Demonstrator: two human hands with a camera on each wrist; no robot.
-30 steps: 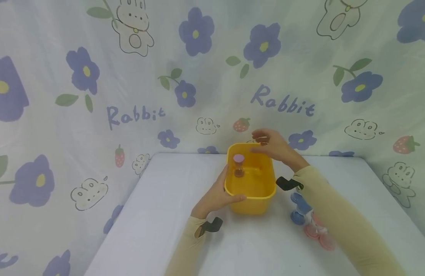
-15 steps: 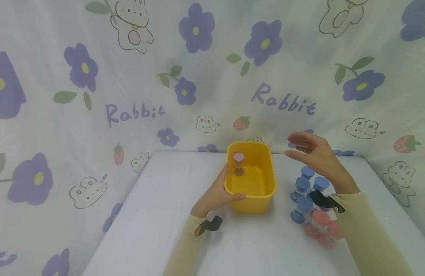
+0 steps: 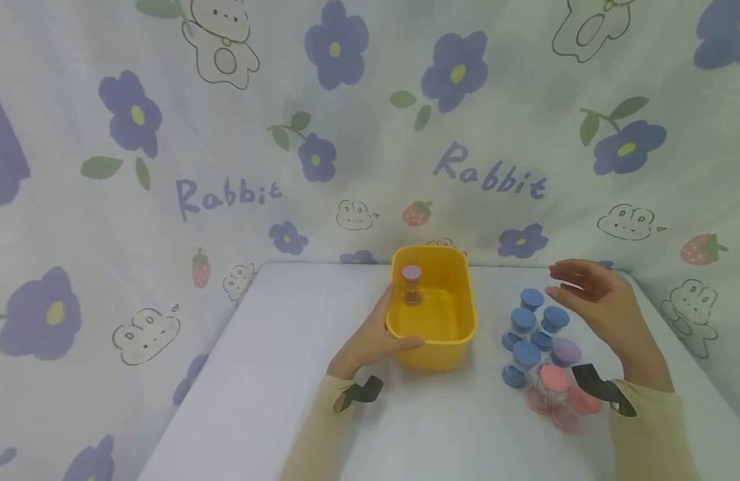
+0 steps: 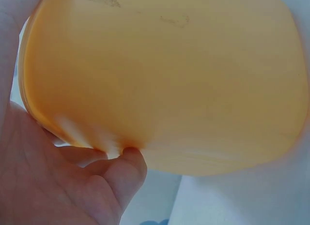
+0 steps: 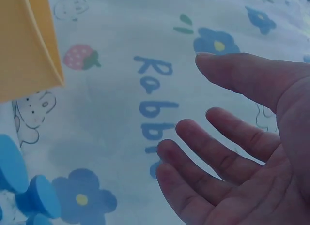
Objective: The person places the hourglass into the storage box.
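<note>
Left hand clasps a yellow bin containing a purple-capped hourglass; right hand, thumb and fingers apart, hovers near blue-capped hourglasses.

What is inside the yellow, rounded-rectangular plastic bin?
One purple-topped, hourglass-shaped object with a see-through middle stands upright toward the far left corner of the yellow bin, with bare floor beside it. The near wall covers the strip of floor at its foot.
</note>
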